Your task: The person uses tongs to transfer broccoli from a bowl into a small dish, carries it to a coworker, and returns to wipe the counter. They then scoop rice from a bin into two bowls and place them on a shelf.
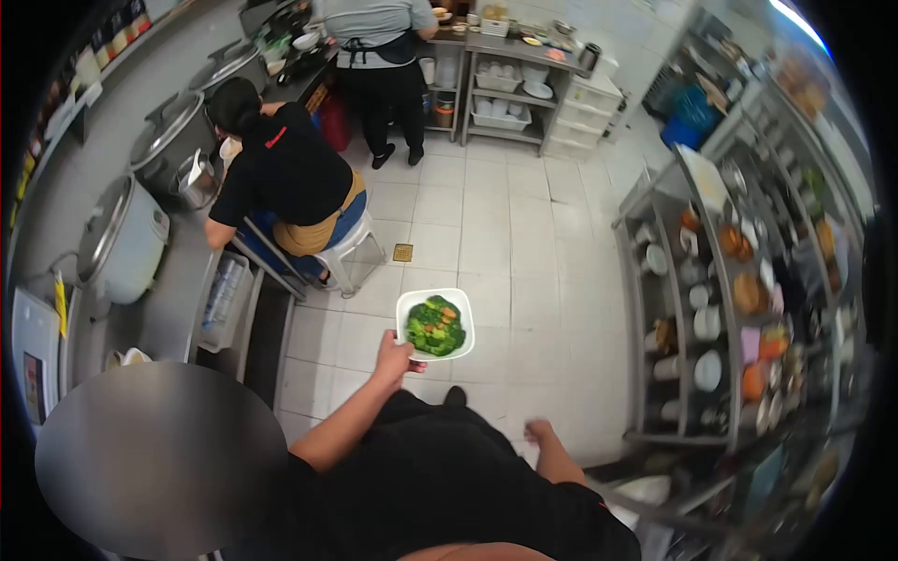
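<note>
A white square bowl (403,304) holds green broccoli (432,329) with small orange-brown pieces on top. My left hand (397,359) grips the bowl at its lower left corner, with the thumb at the rim and fingers beneath. The bowl is level, out in front of my body above the tiled floor. My right hand (537,431) hangs low at my right side, away from the bowl. Its fingers look curled, but they are small and blurred, so whether it is closed cannot be told.
A person in black sits on a white stool (354,251) at the left counter (178,271); another stands at the back. Large lidded pots (126,238) line the left. A metal shelf rack (687,374) with dishes stands right. A blurred round shape covers the lower left.
</note>
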